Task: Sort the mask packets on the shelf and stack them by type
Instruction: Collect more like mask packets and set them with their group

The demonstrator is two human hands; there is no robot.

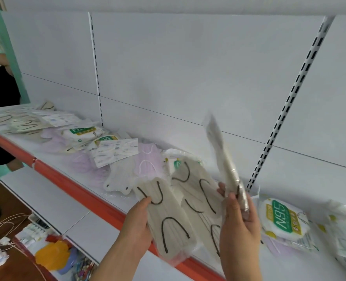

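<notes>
1. Shelf (188, 159) is carrying mixed mask packets.
2. Left hand (136, 226) is gripping a cream packet (168, 224) over the shelf edge.
3. Right hand (239, 222) is pinching another cream packet (223, 157), raised edge-on; aligning both edges before stacking is advisable.

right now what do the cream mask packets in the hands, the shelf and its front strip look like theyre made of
Cream mask packets: clear glossy plastic film, judging by its shine and crinkles, over pleated, probably nonwoven masks with dark ear loops. Shelf: smooth white painted surface, likely sheet metal given the slotted uprights, though the look leaves it open. Front strip: glossy orange-red, probably plastic.
</notes>
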